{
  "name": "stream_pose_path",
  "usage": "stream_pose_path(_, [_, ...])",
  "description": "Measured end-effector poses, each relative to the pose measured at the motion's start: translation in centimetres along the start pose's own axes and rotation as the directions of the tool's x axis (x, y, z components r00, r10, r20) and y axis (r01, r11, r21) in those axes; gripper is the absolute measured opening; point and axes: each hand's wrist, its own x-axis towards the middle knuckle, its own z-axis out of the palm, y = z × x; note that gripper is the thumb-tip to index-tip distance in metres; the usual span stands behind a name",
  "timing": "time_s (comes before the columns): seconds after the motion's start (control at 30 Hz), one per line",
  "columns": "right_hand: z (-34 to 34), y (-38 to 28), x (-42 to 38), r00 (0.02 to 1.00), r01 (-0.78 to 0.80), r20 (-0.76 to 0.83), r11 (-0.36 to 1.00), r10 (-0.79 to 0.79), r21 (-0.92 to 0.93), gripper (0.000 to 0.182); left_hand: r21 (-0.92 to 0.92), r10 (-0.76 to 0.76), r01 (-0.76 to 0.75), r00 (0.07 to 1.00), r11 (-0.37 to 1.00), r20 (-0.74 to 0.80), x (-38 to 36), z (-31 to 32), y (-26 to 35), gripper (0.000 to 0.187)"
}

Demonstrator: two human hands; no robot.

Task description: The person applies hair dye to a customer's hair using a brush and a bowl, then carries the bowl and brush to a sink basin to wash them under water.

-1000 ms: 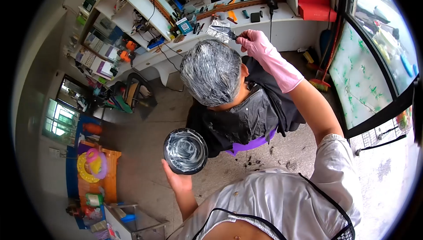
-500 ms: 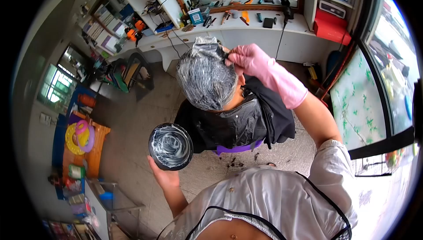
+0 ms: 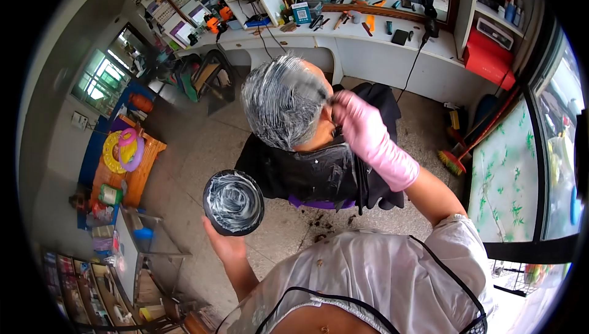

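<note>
My left hand (image 3: 226, 242) supports a round black bowl (image 3: 261, 202) from below and the side, with streaky white cream inside. A pink rubber glove covers my right hand (image 3: 362, 122). Its fingers are closed on a dark hair-dye brush (image 3: 327, 98), mostly hidden and blurred by motion, against the side of a seated person's head. White cream coats that person's short dark hair (image 3: 279, 104) in combed streaks. A black cape (image 3: 319, 171) drapes the person's shoulders.
Ahead is a white counter (image 3: 368, 58) with combs, clips and a hanging hair dryer (image 3: 431, 24) below a mirror. A broom (image 3: 452, 161) leans at the right. A wooden bench (image 3: 138, 165) and a trolley (image 3: 132, 254) stand to the left. Hair clippings lie on the floor.
My right hand has moved down and a little right, off the top-front of the head to its side. The lifted front hair now lies back. The view has shifted; the bowl stays in my left hand.
</note>
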Motion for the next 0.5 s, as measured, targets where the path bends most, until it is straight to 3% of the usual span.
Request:
stream_pose_path(0.07, [-0.6,1.5,2.1,0.945,-0.282,-0.136,0.951,0.298,0.128,0.013,0.004,-0.012,0.012,0.999,1.0,-0.047,-0.4,0.7,0.0,0.048])
stream_pose_path(0.1, [-0.5,1.5,2.5,0.944,-0.286,-0.13,0.949,0.302,0.131,0.013,-0.019,-0.012,0.012,1.0,1.0,-0.022,-0.3,0.7,0.1,0.048])
stream_pose_path(0.17, [-0.5,1.4,3.0,0.817,-0.565,0.049,0.781,0.574,0.266,0.013,-0.041,-0.015,0.015,1.0,0.999,-0.001,-0.6,1.3,0.1,0.047])
stream_pose_path(0.2, [0.1,1.5,2.9,0.799,-0.583,0.1,0.721,0.594,0.374,0.015,-0.038,-0.013,0.012,1.0,0.999,-0.008,-0.7,1.4,0.1,0.047])
stream_pose_path(0.3, [1.0,1.3,1.9,0.832,-0.545,0.224,0.67,0.508,0.504,0.016,-0.02,0.021,-0.022,0.999,1.0,-0.047,-1.0,1.5,-0.1,0.047])
stream_pose_path(0.33, [2.0,1.8,1.3,0.879,-0.465,0.205,0.678,0.43,0.569,0.014,-0.012,0.03,-0.031,0.997,0.999,-0.068,-1.1,1.6,-0.2,0.046])
stream_pose_path(0.43, [3.6,1.2,-0.6,0.9,-0.436,0.188,0.795,0.394,0.423,0.012,-0.002,0.036,-0.036,0.995,0.999,-0.095,-1.5,2.2,-0.2,0.048])
stream_pose_path(0.47, [4.8,1.3,-0.7,0.898,-0.399,0.161,0.603,0.409,0.691,0.012,0.0,0.031,-0.031,0.994,1.0,-0.101,-1.3,2.4,-0.1,0.049])
stream_pose_path(0.5, [4.5,1.3,-1.2,0.966,-0.259,0.104,0.847,0.238,0.464,0.011,0.001,0.03,-0.03,0.994,1.0,-0.103,-1.3,2.5,-0.2,0.049])
